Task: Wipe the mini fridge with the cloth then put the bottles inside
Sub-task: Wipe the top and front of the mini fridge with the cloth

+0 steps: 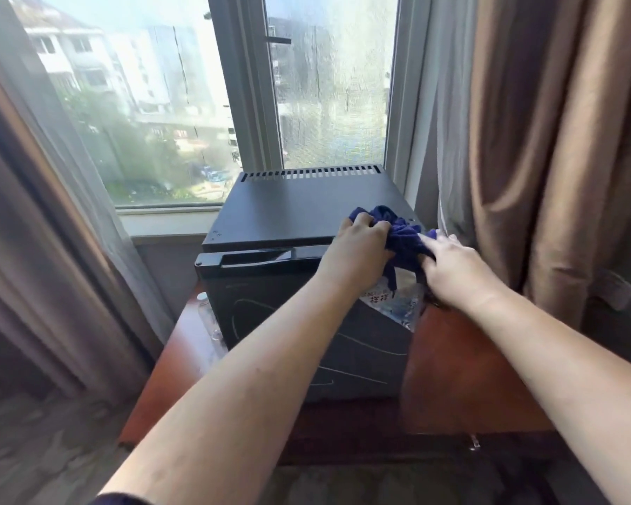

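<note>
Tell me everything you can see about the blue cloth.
The cloth is dark blue, soft and crumpled into a bunch. It lies at the front right corner of the black mini fridge top. The left hand and the right hand both grip it, and one end hangs down between them.

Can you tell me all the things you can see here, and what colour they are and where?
mini fridge: one, black, on the table, door shut
cloth: one, dark blue, at the fridge's front right top corner
bottles: at least two, clear; one right of fridge, one left
table: one, reddish-brown, under fridge
window: behind fridge
curtains: brown, both sides
left hand: gripping cloth
right hand: gripping cloth
</note>
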Tool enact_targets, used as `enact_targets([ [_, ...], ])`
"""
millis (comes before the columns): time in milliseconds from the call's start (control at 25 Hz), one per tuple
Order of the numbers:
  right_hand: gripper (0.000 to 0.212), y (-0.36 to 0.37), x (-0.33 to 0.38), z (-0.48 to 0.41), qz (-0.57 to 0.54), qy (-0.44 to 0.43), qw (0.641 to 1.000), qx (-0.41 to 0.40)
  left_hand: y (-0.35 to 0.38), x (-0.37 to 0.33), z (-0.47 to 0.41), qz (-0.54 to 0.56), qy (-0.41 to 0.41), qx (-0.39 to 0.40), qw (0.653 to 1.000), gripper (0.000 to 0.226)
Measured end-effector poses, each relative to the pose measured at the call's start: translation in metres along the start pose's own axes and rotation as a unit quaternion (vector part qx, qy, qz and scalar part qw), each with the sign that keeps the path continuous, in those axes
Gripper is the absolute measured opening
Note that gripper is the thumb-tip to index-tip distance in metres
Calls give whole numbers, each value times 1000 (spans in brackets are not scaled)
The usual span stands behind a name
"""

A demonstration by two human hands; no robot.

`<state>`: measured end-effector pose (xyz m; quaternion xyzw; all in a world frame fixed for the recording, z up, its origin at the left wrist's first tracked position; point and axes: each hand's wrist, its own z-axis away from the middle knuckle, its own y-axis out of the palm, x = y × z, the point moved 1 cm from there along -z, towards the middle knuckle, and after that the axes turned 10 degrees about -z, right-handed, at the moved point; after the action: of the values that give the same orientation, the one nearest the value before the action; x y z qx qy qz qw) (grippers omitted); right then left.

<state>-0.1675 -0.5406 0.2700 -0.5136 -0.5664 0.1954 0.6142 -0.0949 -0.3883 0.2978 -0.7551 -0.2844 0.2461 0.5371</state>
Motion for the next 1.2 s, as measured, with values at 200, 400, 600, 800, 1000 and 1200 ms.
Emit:
enact_targets([
  [200,60,5,25,14,-56,-45,996,-51,-8,18,19,13,-27,-13,999,46],
  [400,47,14,50,18,-45,-2,989,-142,-24,76,39,3,-92,-4,996,43],
  [600,37,29,75,20,37,21,995,-90,-29,108,49,26,-98,3,995,45],
  [800,13,29,71,27,-142,74,971,-175,-30,96,31,28,-59,9,998,47],
  [1000,18,41,68,41,-361,230,892,-143,-25,86,16,9,-35,10,999,46],
  [1200,43,48,84,54,-244,134,951,-133,-19,89,-6,22,-37,31,999,47],
])
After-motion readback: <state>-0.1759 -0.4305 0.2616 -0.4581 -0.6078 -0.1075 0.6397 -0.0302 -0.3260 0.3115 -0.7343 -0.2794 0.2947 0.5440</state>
